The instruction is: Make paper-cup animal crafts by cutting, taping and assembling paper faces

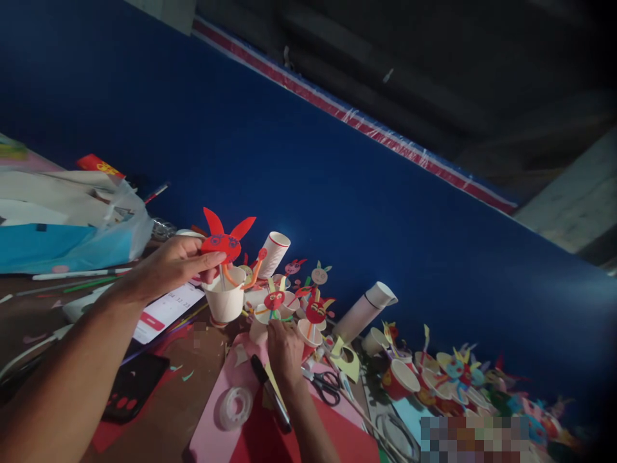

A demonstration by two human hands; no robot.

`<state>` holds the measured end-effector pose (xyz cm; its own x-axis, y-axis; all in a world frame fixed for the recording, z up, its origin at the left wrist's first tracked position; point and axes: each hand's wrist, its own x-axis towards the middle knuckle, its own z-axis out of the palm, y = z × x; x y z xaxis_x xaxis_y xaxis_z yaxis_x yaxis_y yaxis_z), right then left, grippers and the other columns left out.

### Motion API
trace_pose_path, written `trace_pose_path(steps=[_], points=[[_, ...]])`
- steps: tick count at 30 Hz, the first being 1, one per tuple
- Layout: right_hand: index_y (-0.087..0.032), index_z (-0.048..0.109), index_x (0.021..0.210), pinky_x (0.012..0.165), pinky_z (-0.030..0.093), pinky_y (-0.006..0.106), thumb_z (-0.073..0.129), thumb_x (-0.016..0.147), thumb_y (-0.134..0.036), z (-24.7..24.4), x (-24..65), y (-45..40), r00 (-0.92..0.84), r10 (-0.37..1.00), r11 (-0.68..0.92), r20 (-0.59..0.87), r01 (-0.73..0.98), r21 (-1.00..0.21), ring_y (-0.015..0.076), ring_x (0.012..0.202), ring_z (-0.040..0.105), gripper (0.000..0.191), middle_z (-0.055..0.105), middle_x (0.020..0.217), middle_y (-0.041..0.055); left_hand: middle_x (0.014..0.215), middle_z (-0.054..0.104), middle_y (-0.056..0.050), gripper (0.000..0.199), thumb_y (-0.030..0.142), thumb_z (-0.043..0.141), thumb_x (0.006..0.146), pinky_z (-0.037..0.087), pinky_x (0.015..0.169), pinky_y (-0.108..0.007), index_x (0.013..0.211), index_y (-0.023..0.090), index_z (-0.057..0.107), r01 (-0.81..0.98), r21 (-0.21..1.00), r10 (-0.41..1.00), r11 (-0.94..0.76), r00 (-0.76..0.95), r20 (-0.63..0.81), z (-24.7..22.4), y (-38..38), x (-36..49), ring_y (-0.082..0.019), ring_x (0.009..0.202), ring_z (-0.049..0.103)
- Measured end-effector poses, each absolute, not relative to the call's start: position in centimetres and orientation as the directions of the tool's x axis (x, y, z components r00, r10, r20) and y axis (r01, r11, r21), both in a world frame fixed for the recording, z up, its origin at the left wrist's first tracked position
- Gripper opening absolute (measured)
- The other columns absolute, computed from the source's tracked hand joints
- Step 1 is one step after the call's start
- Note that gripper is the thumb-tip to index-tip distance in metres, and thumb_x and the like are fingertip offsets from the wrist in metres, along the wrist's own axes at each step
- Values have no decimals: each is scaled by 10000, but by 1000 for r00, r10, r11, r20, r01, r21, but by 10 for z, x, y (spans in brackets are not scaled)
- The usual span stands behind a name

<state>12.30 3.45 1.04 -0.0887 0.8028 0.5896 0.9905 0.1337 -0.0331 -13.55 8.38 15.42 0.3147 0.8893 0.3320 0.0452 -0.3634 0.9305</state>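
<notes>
My left hand [193, 260] pinches a red paper rabbit head [222, 247] with two long ears and drawn blue eyes. Its straw goes down into a white paper cup [225, 302], and an orange pipe-cleaner arm with a red tip curves out to the right. Lower and to the right, my right hand [288, 354] is closed at the rim of another paper cup [259, 326], which bears a smaller red rabbit [274, 300] with yellow ears. Its fingertips are partly hidden. Beside that hand is a cup with a red-faced rabbit [316, 311].
A tape roll [235, 408], a black marker [270, 393] and scissors [328, 388] lie on pink and red paper. Stacked cups [274, 254] and a white bottle [365, 310] stand behind. At left are a lit phone [168, 310] and a plastic bag [128, 225]; several cup puppets [456, 379] crowd the right.
</notes>
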Motion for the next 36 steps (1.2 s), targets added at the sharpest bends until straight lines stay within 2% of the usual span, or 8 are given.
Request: trace_pose_path(steps=[6, 10, 14, 19, 25, 28, 32, 36], points=[[-197, 628, 824, 636, 378, 292, 442, 886, -180, 6, 119, 46, -87, 763, 154, 641, 987, -50, 194, 635, 600, 197, 654, 680, 32, 539, 581, -30, 336, 422, 548, 742, 382, 447, -226, 506, 183, 559, 121, 920, 906, -372, 262, 332, 150, 89, -144, -111, 495, 508], [-214, 635, 893, 634, 412, 305, 419, 894, -191, 4, 122, 42, -83, 756, 177, 650, 981, -80, 212, 675, 612, 217, 675, 716, 55, 525, 562, -28, 331, 426, 557, 716, 372, 439, -232, 491, 184, 534, 96, 934, 922, -345, 224, 317, 150, 91, -146, -116, 487, 497], [-205, 623, 1009, 640, 428, 316, 435, 883, -205, 2, 126, 37, -69, 758, 191, 649, 974, -120, 229, 697, 622, 226, 692, 742, 67, 534, 558, -23, 324, 408, 566, 712, 384, 468, -226, 492, 173, 523, 83, 940, 919, -330, 258, 299, 152, 90, -146, -109, 505, 500], [-146, 622, 1039, 614, 417, 298, 441, 858, -163, -2, 129, 37, -27, 761, 187, 649, 966, -179, 217, 662, 630, 256, 693, 711, 63, 549, 570, -22, 338, 372, 550, 738, 361, 471, -203, 484, 151, 522, 93, 927, 898, -363, 299, 322, 154, 86, -139, -87, 506, 487], [-169, 597, 1069, 609, 403, 264, 462, 843, -159, -5, 132, 33, -9, 778, 194, 628, 954, -227, 186, 624, 614, 263, 685, 675, 21, 497, 558, -13, 295, 347, 561, 741, 331, 469, -211, 519, 154, 540, 88, 936, 894, -340, 340, 292, 149, 86, -117, -85, 475, 465], [-184, 602, 1046, 603, 399, 262, 473, 830, -138, -6, 135, 31, 3, 787, 187, 617, 952, -243, 196, 650, 609, 256, 688, 703, 24, 486, 561, -12, 304, 363, 546, 760, 326, 470, -220, 535, 159, 541, 84, 936, 871, -342, 403, 282, 143, 90, -107, -93, 471, 467], [-209, 638, 920, 620, 396, 255, 472, 851, -148, -10, 135, 34, 9, 792, 188, 610, 947, -259, 196, 703, 616, 190, 695, 772, 32, 495, 564, 6, 291, 378, 569, 745, 348, 485, -216, 560, 155, 539, 100, 940, 861, -326, 441, 252, 139, 91, -99, -93, 478, 473], [-212, 644, 838, 630, 396, 255, 476, 868, -177, -14, 130, 43, 7, 791, 203, 612, 940, -273, 190, 691, 615, 174, 687, 749, 28, 496, 564, 8, 315, 386, 559, 765, 344, 490, -214, 556, 151, 532, 114, 937, 852, -331, 463, 245, 139, 91, -101, -89, 484, 472]])
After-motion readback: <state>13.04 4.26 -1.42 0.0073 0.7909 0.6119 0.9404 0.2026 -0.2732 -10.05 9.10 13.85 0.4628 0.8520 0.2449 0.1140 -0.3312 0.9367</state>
